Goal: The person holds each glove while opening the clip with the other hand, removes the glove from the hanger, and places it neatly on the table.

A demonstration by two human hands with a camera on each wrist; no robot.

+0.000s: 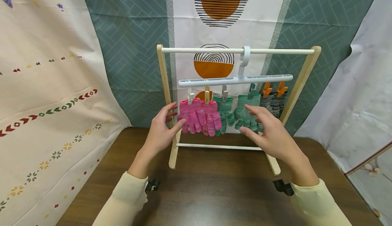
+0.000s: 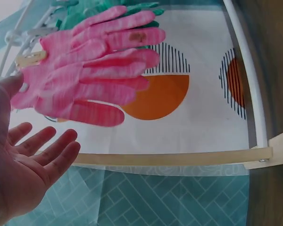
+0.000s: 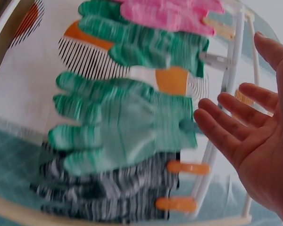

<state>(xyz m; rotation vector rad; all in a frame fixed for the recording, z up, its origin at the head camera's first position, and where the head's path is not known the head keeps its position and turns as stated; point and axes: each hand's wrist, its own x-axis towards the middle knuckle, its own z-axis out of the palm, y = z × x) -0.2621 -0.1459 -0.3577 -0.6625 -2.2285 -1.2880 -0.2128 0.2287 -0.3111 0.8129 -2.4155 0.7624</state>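
A white hanger (image 1: 214,82) carries knitted gloves held by clothespins. At its left hang two pink gloves (image 1: 191,115), followed by two green gloves (image 1: 247,105); dark grey striped gloves (image 1: 277,103) hang at the right under orange clothespins (image 1: 267,89). My left hand (image 1: 160,131) is beside the outer pink glove, fingers spread and holding nothing. Its thumb overlaps that glove in view; I cannot tell whether they touch. My right hand (image 1: 271,134), its fingers apart and grasping nothing, is in front of the right green glove and partly hides it.
The hanger hooks over the top bar (image 1: 202,50) of a wooden-legged rack, with a lower white bar (image 1: 218,146). The rack stands on a brown table (image 1: 214,192). Patterned cloth (image 1: 128,49) hangs behind, and pale cloths (image 1: 55,83) flank the table.
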